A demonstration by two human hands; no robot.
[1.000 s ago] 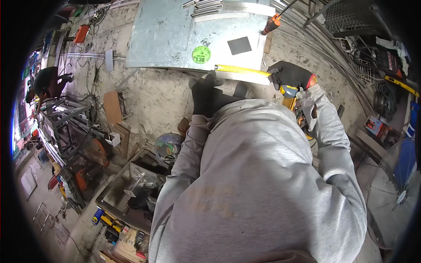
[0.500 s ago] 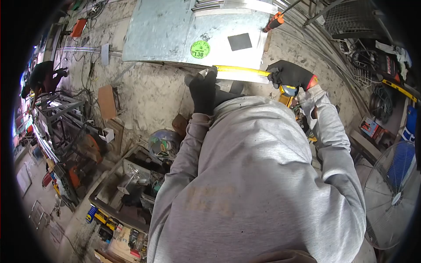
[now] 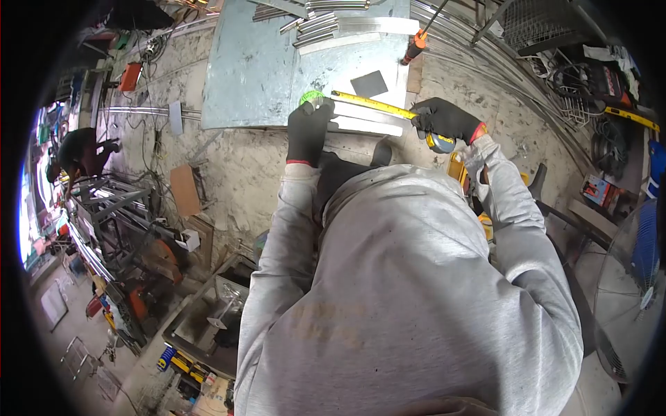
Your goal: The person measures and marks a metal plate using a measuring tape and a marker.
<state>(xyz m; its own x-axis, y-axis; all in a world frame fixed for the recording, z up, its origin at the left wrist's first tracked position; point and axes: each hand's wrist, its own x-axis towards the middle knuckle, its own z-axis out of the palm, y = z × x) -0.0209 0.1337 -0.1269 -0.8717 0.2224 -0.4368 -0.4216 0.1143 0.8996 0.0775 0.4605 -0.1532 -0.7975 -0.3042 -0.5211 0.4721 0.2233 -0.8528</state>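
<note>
My left hand [image 3: 309, 132], in a black glove, is closed at the left end of a shiny flat metal strip [image 3: 371, 126]. My right hand [image 3: 447, 120], also gloved, grips a tape measure [image 3: 441, 143] with a yellow and dark blue case. Its yellow blade [image 3: 373, 103] reaches left above the strip, and the blade's free tip lies just right of my left fingers. Behind the left hand, a green round label [image 3: 311, 96] is partly hidden. A small dark grey rectangle [image 3: 369, 84] lies on the pale sheet-topped work surface [image 3: 253, 76].
Several metal strips [image 3: 322, 28] lie at the surface's far side, near an orange-and-black handled tool [image 3: 415, 47]. A person [image 3: 80, 152] bends over metal frames at left. A fan [image 3: 628, 298] stands at right, and a metal bin [image 3: 208, 312] sits lower left.
My left hand has moved up and slightly left, over part of the green label. The tape blade now tilts, with its tip higher and apart from the left fingers.
</note>
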